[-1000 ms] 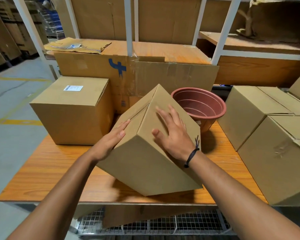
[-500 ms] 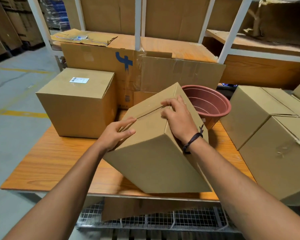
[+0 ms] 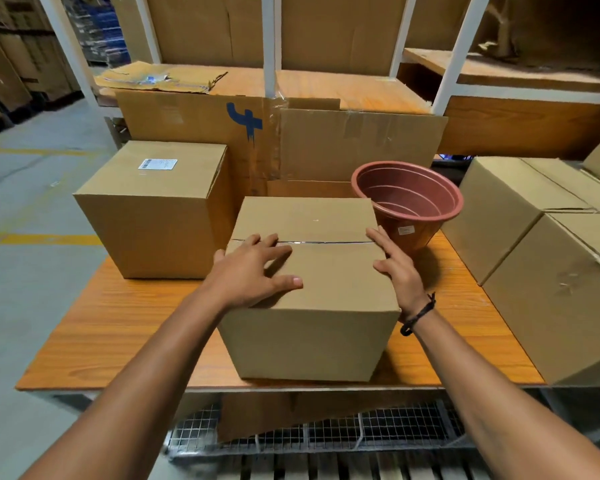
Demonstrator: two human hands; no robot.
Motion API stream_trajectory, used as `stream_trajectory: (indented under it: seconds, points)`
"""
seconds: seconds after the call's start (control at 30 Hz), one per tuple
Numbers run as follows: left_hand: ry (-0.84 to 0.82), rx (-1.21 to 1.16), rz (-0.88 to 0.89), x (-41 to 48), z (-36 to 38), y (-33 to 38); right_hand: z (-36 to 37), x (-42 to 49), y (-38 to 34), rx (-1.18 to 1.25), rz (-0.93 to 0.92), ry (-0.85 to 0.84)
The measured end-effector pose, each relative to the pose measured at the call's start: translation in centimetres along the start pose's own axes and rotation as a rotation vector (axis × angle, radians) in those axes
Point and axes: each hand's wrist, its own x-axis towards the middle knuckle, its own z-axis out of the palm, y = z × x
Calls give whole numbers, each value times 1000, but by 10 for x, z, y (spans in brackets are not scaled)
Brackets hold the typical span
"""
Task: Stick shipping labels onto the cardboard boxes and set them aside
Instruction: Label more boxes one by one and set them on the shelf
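While the plain cardboard box (image 3: 326, 278) sits upright and square near the front of the tabletop (image 3: 118, 334), you have both hands on it. Your left hand (image 3: 253, 271) lies palm-down on the top face at the left side, fingers spread, tips near the taped seam (image 3: 326, 242). Its grip is apart, clamped on nothing. Your right hand (image 3: 397, 268) runs along the top right edge, fingers straight and pointing away, thumb over onto the top face. Its grip is apart too, pressing rather than holding.

My read: you are steadying and squaring the box so the sealed top faces up for a label. That top is bare, and no loose label shows in either hand or on the tabletop.

The labelled box (image 3: 153, 216) stands just beside it on the left, white shipping label (image 3: 157, 164) on its top near the back; likely the done side. The boxes at the right (image 3: 541, 258) show no label; likely the supply.

The reddish plastic flower pot (image 3: 409, 199) tilts toward you just behind your right hand. Whether it touches the box's far corner, I cannot tell. Mind it when the box slides. Next move probably needs a label fetched first.
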Motion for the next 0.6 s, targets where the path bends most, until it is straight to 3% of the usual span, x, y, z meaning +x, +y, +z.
stream_trajectory:
  seconds: [0.07,0.13,0.23,0.37,0.43,0.6]
  points:
    - [-64,-14,55,-1,-2,-5,-10,-4,9,-45,22,-33]
    - [-69,-209,82,-5,-6,-16,-17,-8,11,-72,47,-63]
    - [51,-486,29,-9,-1,-36,-23,-10,7,-109,67,-104]
    - [-6,-820,-28,-13,12,-39,-28,-14,9,-74,114,-81]
    - [15,-846,-17,-12,13,-34,-24,-21,6,-84,136,-131]
    - [-19,-622,-10,-16,18,-8,-42,-45,-2,-117,177,-111]
